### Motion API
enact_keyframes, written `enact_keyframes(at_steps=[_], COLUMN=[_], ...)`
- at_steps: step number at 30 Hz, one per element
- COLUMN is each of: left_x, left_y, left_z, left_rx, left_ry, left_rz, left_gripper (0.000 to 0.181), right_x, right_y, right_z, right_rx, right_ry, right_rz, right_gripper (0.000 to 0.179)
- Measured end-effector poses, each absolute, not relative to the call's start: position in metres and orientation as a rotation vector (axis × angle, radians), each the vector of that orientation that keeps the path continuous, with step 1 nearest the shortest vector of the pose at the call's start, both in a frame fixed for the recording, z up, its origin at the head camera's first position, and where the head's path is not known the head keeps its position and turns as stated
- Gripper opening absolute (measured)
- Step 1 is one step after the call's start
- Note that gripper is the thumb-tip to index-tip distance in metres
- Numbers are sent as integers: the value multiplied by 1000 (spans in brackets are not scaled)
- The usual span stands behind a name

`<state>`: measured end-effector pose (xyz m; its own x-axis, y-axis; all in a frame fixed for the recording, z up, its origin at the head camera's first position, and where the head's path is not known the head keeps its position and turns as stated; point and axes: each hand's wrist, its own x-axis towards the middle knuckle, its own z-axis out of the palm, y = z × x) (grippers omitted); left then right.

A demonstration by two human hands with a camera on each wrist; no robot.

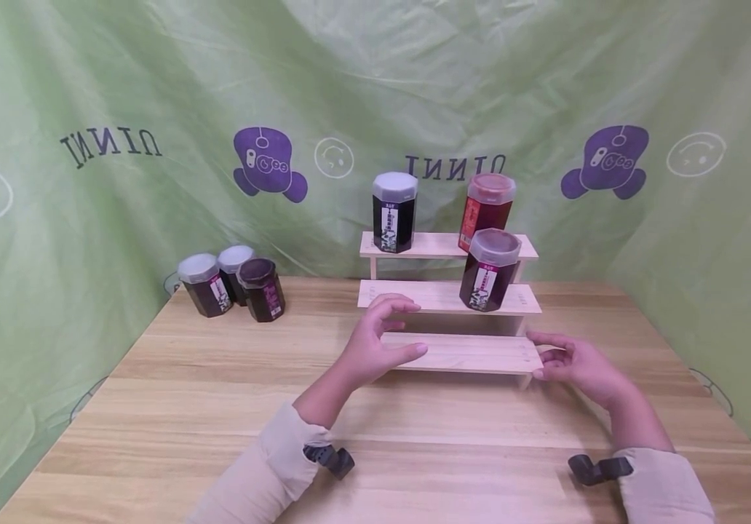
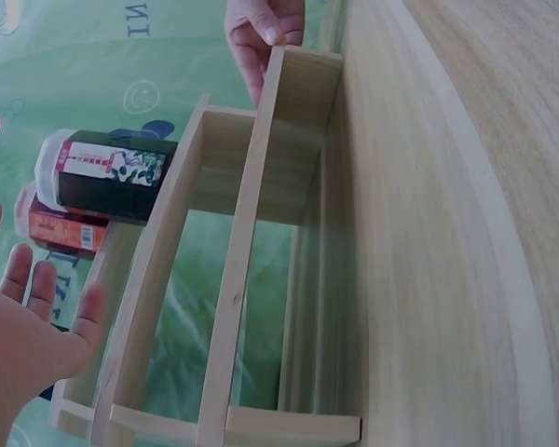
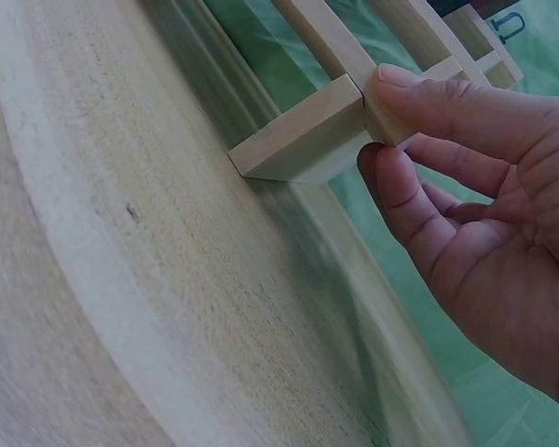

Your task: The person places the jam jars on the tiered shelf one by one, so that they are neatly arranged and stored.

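A three-step wooden display rack [image 1: 467, 353] stands on the table. At the right end of its lowest step, my right hand [image 1: 581, 371] pinches the board's corner, thumb on top, as the right wrist view shows. My left hand [image 1: 372, 346] is held over the rack's left end, fingers spread and nothing in it. On the top step are a dark jar with a white lid [image 1: 395, 215] at the left and a red-labelled jar [image 1: 477, 217] at the right. Another dark jar [image 1: 490, 280] with a pinkish lid sits on the middle step's right side, partly hiding the red one.
Three more dark jars stand grouped at the table's back left: one with a white lid [image 1: 208, 295], a second white-lidded one [image 1: 234, 266] behind, and one with a dark lid [image 1: 263, 295]. A green printed curtain [image 1: 375, 87] hangs around the wooden table [image 1: 218, 407].
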<state>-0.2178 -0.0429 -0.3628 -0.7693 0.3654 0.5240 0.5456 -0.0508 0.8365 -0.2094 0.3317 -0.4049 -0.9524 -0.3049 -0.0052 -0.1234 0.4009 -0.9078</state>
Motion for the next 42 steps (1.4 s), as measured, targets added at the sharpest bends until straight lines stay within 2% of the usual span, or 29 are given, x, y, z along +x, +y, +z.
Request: enact_keyframes(at_steps=[19,42], left_x=[-213,-222], left_y=[-80,-129], left_z=[-365,-353], left_rx=[-969,-681], left_ry=[-1949,-1947], left_rz=[-1984,-1873], left_gripper=[44,69], right_x=[-209,-208], right_y=[333,331], right_z=[-406,-405], right_rx=[-391,-434], right_ry=[2498,2502], right_rz=[-1571,-1586], right_gripper=[74,71])
